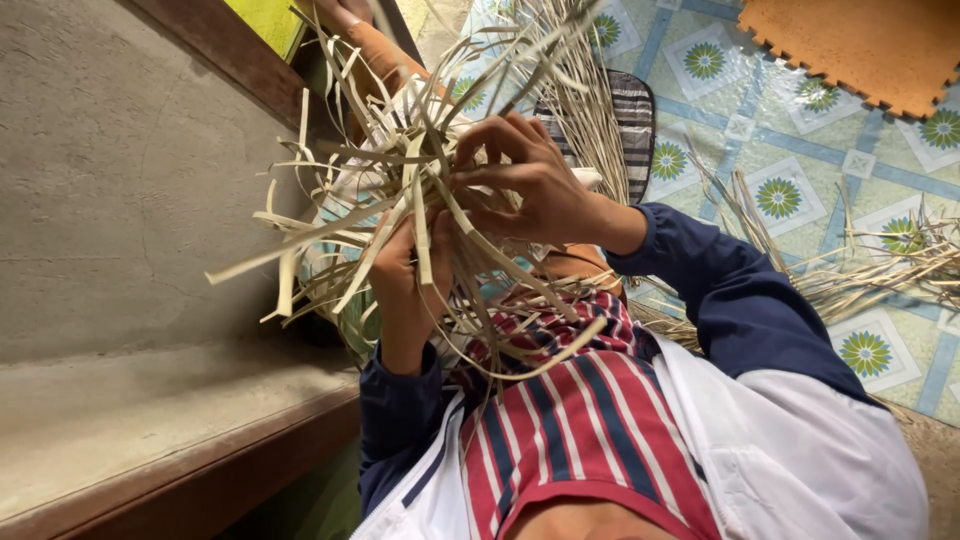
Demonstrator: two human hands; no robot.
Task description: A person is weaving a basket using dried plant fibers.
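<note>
Between both hands, pale flat palm-leaf strips (400, 190) splay in a loose tangle. Left hand (405, 285) and right hand (530, 185) are clamped on them; more loose strips (880, 265) litter the tiled floor (780, 130).

Strips everywhere, and the left hand (405, 290) is half lost in them: its fingertips vanish behind the pale palm strips (400, 200), so the grip itself can't be read. The right hand (530, 185) fares little better, its fingertips buried among the blades. Whatever the tangle is growing from is covered by the bundle. The orange foam mat (860, 45) is cut off by the top edge. The loose heap of strips (880, 265) on the floor runs out past the right edge.
</note>
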